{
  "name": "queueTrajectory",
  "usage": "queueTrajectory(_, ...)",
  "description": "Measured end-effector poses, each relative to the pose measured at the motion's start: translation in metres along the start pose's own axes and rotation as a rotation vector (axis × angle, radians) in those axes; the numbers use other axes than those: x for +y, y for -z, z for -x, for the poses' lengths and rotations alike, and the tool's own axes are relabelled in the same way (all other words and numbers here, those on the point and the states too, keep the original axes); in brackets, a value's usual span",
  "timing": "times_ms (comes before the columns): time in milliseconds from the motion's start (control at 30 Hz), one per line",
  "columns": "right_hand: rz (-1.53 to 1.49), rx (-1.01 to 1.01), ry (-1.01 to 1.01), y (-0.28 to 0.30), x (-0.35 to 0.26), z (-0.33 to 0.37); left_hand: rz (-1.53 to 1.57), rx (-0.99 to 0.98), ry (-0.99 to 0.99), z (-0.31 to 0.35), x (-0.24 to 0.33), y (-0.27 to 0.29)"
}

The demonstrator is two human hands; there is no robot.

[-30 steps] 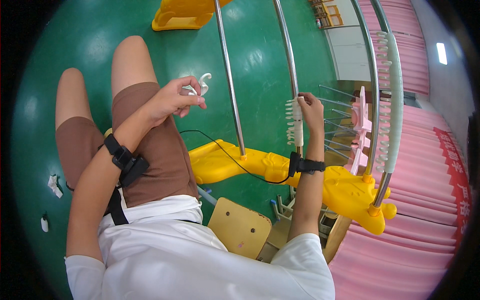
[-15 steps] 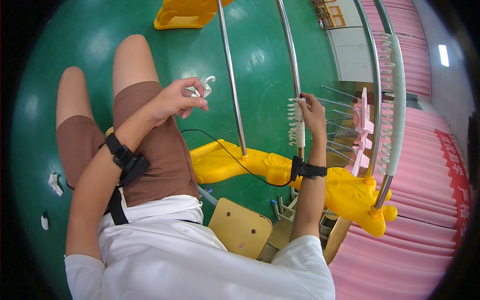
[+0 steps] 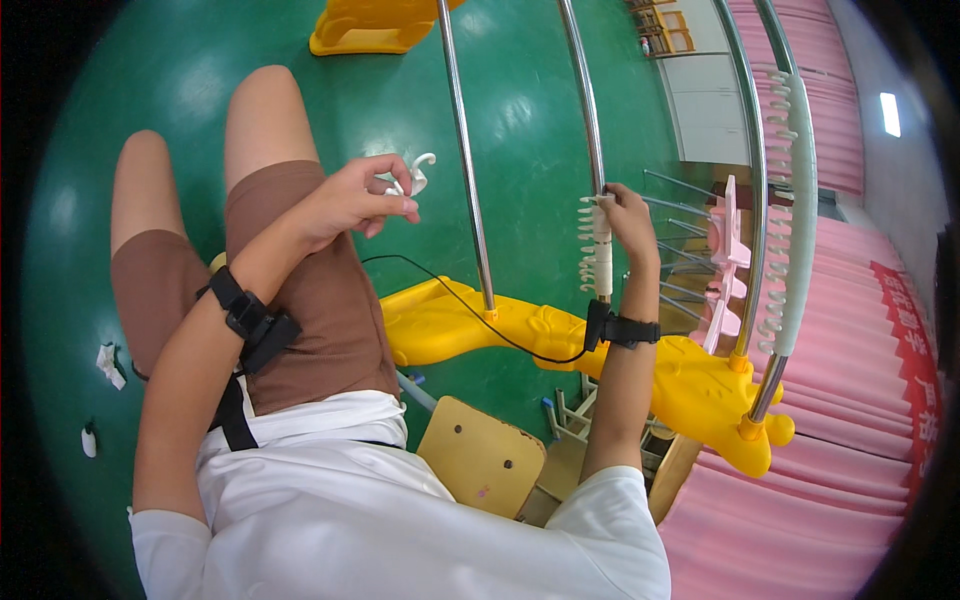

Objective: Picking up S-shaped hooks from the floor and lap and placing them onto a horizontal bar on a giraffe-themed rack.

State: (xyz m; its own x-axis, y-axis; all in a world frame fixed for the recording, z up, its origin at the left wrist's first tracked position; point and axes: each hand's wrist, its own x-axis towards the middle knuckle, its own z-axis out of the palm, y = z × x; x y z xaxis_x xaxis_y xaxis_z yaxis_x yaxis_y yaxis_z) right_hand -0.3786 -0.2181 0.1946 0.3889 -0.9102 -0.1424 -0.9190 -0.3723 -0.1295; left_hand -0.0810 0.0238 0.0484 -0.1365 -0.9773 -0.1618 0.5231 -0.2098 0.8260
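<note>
My left hand [image 3: 360, 202] is raised over my lap, its fingers pinching a white plastic hook [image 3: 419, 176] whose curved tip sticks out past them. At the right, my right hand [image 3: 630, 218] is closed at the upper end of a row of white hooks [image 3: 598, 250]. These are clipped side by side round a metal bar [image 3: 586, 110], tips toward the left. The fingers seem to grip the topmost hook, though the hand partly hides it. Black straps circle both my forearms.
A yellow animal-shaped base [image 3: 520, 330] carries the metal bars. Farther right, a bar wears a long pale sleeve [image 3: 803, 210] of hooks. A wooden chair [image 3: 480, 456], pink chairs [image 3: 728, 240] and pink curtains [image 3: 800, 480] are nearby. A black cable [image 3: 450, 288] crosses the base.
The right hand stays at the top of the hook row, its fingers drawn slightly closer together. My left hand still holds its hook, nearly unmoved.
</note>
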Motion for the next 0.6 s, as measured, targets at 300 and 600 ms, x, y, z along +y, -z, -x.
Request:
queueTrajectory(300,-0.019,-0.226,-0.125,-0.002,0.005,-0.035,0.027,0.004,-0.004,0.002,0.000,-0.001)
queueTrajectory(600,-0.154,-0.153,-0.078,-0.026,0.021,-0.037,0.040,-0.006,0.001,0.002,-0.003,0.001)
